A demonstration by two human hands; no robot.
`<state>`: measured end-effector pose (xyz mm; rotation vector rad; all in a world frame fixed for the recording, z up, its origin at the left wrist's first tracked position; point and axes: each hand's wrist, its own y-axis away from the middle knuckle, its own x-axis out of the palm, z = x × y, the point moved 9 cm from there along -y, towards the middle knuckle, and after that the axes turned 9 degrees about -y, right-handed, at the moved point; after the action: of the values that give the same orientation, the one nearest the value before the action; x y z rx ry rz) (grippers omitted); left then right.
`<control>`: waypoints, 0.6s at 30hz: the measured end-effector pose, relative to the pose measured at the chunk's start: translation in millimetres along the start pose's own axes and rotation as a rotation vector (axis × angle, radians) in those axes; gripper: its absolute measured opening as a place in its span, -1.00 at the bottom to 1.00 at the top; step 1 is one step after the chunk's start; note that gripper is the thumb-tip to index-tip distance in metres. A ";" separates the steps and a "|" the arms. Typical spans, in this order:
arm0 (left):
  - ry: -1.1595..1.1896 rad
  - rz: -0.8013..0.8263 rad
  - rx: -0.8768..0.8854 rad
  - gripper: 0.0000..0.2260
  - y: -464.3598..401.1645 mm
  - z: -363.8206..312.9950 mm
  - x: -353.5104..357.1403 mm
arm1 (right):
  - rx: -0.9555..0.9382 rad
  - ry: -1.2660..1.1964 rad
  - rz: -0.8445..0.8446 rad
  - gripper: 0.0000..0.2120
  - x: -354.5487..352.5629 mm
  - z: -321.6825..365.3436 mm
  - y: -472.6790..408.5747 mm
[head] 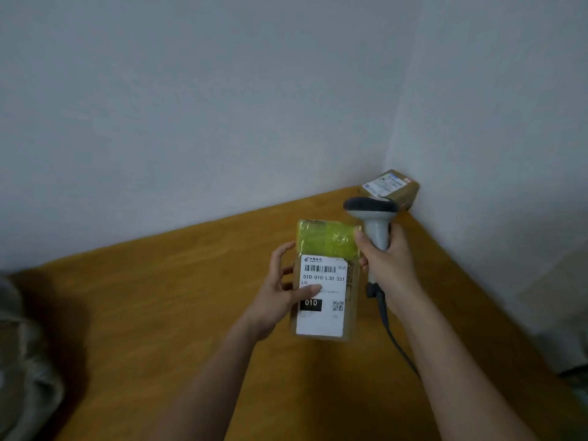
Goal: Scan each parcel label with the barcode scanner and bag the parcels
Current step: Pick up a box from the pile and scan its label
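Observation:
My left hand holds a brown parcel above the table, thumb pressed on its white shipping label, which faces me. Yellow-green tape wraps the parcel's top end. My right hand grips the handle of a grey barcode scanner just right of the parcel. The scanner's head sits above the parcel's upper right corner, and its dark cable hangs down past my right forearm. A second brown parcel with a white label lies in the table's far right corner against the wall.
The wooden table meets white walls at the back and right. A blurred grey bag-like shape lies at the table's left edge. Something pale and blurred sits low on the right beyond the table.

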<state>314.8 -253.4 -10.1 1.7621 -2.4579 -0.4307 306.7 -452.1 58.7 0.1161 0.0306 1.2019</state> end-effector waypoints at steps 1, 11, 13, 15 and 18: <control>0.027 -0.046 -0.038 -0.27 19.8 9.6 -24.4 | 0.017 -0.002 0.030 -0.78 25.3 2.4 19.4; 0.333 -0.586 -0.271 -0.25 197.5 75.0 -260.3 | 0.256 0.094 0.539 -0.67 227.2 26.4 182.6; 0.389 -0.638 -0.264 -0.24 214.6 77.1 -281.3 | 0.229 0.131 0.613 -0.67 246.9 40.8 202.6; 0.425 -0.672 -0.259 -0.23 226.9 78.3 -295.5 | 0.204 0.147 0.659 -0.66 261.8 56.7 217.5; 0.459 -0.720 -0.249 -0.22 239.5 79.1 -310.2 | 0.170 0.135 0.700 -0.65 277.0 79.0 232.5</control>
<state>180.5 122.7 9.2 2.2640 -1.3650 -0.3038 197.5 -117.3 172.5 0.2045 0.2254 1.9058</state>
